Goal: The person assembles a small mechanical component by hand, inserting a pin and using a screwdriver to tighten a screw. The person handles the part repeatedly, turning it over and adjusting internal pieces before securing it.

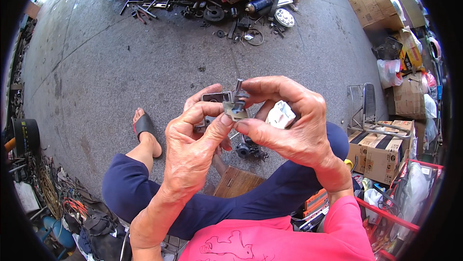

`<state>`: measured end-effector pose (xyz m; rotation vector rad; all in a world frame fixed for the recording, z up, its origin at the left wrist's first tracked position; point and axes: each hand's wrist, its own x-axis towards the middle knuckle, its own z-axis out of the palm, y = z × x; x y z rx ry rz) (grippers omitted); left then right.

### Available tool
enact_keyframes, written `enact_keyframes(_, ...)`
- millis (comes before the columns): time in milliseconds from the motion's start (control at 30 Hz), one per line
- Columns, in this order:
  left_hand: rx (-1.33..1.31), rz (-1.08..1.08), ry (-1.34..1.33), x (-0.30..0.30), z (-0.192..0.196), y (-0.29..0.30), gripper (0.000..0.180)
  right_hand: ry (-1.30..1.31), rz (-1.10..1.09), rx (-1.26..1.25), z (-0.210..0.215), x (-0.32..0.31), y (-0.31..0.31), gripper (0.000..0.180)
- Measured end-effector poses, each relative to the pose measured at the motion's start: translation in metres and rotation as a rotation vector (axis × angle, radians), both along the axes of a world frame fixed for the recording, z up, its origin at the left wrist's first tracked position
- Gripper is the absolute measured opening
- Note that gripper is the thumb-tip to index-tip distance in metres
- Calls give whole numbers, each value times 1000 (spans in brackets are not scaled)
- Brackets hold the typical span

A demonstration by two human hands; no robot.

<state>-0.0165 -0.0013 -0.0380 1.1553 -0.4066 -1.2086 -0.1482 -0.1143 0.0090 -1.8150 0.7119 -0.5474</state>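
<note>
In front of my lap, my left hand (190, 135) and my right hand (294, 123) meet over a small metal mechanical part (236, 109) with a short shaft standing up from it. Both thumbs press on its near side, and the fingers curl round from beyond. A dark rectangular metal bracket (217, 97) shows at the left fingers; whether it belongs to the same part I cannot tell. Tucked in the right palm is a white plastic piece (281, 115). Below the hands, a dark round mechanical part (247, 151) lies by a wooden block (237, 182) between my legs.
A heap of metal rods and scrap parts (212, 0) covers the far floor. To the right stand cardboard boxes (381, 152), a folding metal cart (364, 106) and a red-rimmed crate (395, 217). Cables and tools (58, 198) clutter the near left.
</note>
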Motion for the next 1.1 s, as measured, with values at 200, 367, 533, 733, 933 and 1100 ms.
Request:
enact_keyframes(200, -27, 12, -176, -1, 4, 0, 14, -5, -39, 238, 1, -1, -5, 39)
enact_keyframes(367, -9, -7, -274, 0, 11, -1, 12, 69, 42, 533, 14, -4, -11, 31)
enact_keyframes(533, 53, -35, -302, 1, 15, -1, 12, 86, 90, 161, 6, -3, -11, 23)
enact_keyframes(733, 36, -22, -203, 2, 14, -1, 22, 66, 67, -137, 6, -1, -5, 22)
enact_keyframes(933, 34, 0, -72, 1, 20, -3, 40, 67, -130, 146, 8, -4, -8, 22)
enact_keyframes(1100, 48, -26, -87, 3, 25, -3, 36, 3, -87, 367, 11, -3, -10, 24)
